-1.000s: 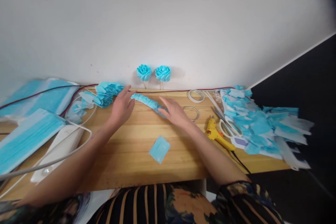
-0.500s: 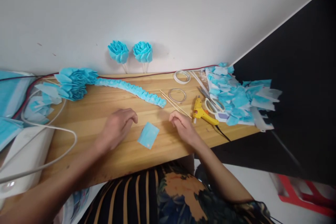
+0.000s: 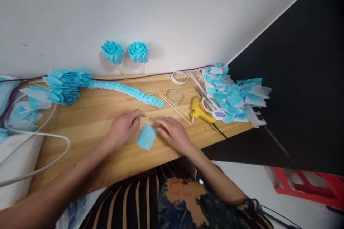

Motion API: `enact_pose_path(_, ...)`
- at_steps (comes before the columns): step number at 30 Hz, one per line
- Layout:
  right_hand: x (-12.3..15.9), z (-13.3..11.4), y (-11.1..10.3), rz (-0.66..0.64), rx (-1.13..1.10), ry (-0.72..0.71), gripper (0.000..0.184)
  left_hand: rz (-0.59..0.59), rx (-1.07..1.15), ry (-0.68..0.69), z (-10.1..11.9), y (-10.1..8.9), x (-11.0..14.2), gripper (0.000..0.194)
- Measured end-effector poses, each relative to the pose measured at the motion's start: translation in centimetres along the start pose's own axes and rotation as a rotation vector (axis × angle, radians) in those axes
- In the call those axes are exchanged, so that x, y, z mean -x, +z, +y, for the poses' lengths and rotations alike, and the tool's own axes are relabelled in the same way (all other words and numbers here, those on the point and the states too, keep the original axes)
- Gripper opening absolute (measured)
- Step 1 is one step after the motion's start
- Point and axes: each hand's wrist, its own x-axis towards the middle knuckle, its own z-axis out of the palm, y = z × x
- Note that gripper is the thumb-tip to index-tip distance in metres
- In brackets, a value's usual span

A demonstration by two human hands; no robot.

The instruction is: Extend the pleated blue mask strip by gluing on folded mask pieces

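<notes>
A small blue square of thin fabric (image 3: pixel 147 137) lies flat on the wooden table between my hands. My left hand (image 3: pixel 123 128) is just left of it, index finger stretched out and thumb apart, holding nothing. On the other side, my right hand (image 3: pixel 173 133) is open, its fingers reaching to the square's right edge; whether they touch it I cannot tell. Behind my hands runs a pleated blue strip (image 3: pixel 129 91). Two thin wooden sticks (image 3: pixel 174 108) lie beyond my right hand, beside a yellow glue gun (image 3: pixel 200 111).
Blue fabric flowers (image 3: pixel 66 86) lie at the back left; two more flowers (image 3: pixel 138 52) stand on sticks against the wall. Tape rolls (image 3: pixel 178 77), scissors (image 3: pixel 211 103) and a heap of blue pieces (image 3: pixel 231 94) are at right. A white cable (image 3: pixel 66 146) loops at left.
My right hand has moved left to the blue square and its curled fingers have stretched out. My left index finger has extended. The whole view has shifted slightly.
</notes>
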Motion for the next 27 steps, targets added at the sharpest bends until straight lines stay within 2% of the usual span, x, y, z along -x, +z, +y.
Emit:
enact_pose_path(5,-2.5,-0.8,0.2,-0.062,0.086,-0.099,0.033,0.054,0.112,-0.034,-0.6,0.2,0.0,0.038)
enact_pose_path(11,-4.0,-1.3,0.9,0.004,0.009,-0.049,0.022,0.078,0.278,-0.185,-1.6,0.1,0.2,0.032)
enact_pose_path(13,-4.1,-1.0,0.6,0.015,0.013,-0.058,0.02,0.084,0.307,-0.193,-1.7,0.0,0.2,0.031)
enact_pose_path(15,-4.2,0.0,-0.5,0.037,0.05,-0.064,0.02,0.086,0.284,-0.17,-1.7,-0.1,0.1,0.031)
enact_pose_path(19,-4.7,3.8,-4.5,0.083,0.213,0.02,0.021,0.06,0.209,-0.112,-1.8,0.0,0.2,0.034)
enact_pose_path(22,-5.1,6.7,-6.9,0.026,0.391,0.072,0.019,0.046,0.188,-0.104,-2.0,0.1,0.2,0.035)
enact_pose_path(27,-5.7,8.6,-7.5,-0.072,0.471,0.113,0.01,0.044,0.176,-0.112,-1.9,0.1,0.1,0.037)
